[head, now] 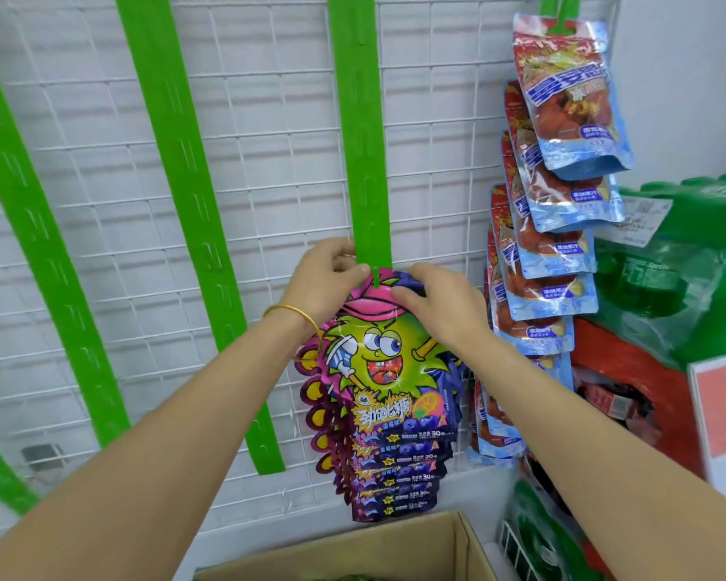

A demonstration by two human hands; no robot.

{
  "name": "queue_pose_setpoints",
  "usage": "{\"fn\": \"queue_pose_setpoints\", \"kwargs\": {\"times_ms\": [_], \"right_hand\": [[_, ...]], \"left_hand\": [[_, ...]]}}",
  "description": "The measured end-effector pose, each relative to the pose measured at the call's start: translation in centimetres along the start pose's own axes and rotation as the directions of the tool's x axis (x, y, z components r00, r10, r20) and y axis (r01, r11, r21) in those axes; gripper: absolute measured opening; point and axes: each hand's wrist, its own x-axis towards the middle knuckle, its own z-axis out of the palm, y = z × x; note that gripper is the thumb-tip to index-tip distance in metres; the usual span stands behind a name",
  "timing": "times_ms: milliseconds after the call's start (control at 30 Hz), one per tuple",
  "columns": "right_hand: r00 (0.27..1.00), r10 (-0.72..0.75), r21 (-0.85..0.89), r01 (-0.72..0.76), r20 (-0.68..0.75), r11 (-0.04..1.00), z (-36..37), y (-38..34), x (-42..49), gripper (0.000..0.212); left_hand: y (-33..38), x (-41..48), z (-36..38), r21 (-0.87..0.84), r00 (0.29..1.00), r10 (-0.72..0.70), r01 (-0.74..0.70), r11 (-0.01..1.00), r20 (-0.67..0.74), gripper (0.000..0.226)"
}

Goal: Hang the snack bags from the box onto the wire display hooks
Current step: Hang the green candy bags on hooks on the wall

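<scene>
A purple snack bag with a green cartoon face hangs at the middle green strip, on top of several like bags below it. Both hands grip its top edge at a small green tab. My left hand, with a gold bangle on the wrist, pinches the top left corner against the strip. My right hand holds the top right. The cardboard box sits open at the bottom edge; its contents are mostly out of view.
White wire grid panel carries two more green strips to the left with nothing on them. Red-and-blue snack bags hang in a column on the right. Green shrink-wrapped bottle packs and a red carton stand at far right.
</scene>
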Motion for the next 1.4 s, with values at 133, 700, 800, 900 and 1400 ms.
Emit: {"fn": "queue_pose_setpoints", "kwargs": {"times_ms": [133, 700, 800, 900, 1400], "right_hand": [[0.999, 0.018, -0.018, -0.019, -0.029, 1.0, 0.2, 0.2, -0.5, 0.038], [0.57, 0.057, 0.022, -0.13, 0.819, 0.991, 14.7, 5.1, -22.4, 0.041], [0.43, 0.076, -0.024, -0.126, 0.9, 0.992, 16.9, 5.0, -24.1, 0.052], [0.406, 0.068, 0.0, -0.165, 0.911, 0.986, 18.9, 4.6, -25.5, 0.064], [0.444, 0.03, -0.027, -0.013, 0.895, 1.0, 21.0, 2.6, -30.3, 0.073]], "left_hand": [[-1.4, -2.1, 0.1, 0.076, 0.99, 0.099, -0.091, 0.993, -0.103, 0.045], [-19.5, -23.9, 0.1, 0.161, 0.935, -0.351, 0.34, 0.927, 0.05, 0.033], [-19.8, -23.5, -0.1, 0.115, 0.911, -0.411, 0.403, 0.908, 0.047, 0.031], [-19.9, -23.2, -0.4, 0.093, 0.911, -0.411, 0.406, 0.909, 0.033, 0.029], [-20.9, -23.2, -0.2, 0.011, 0.861, -0.508, 0.508, 0.861, 0.032, 0.026]]}}
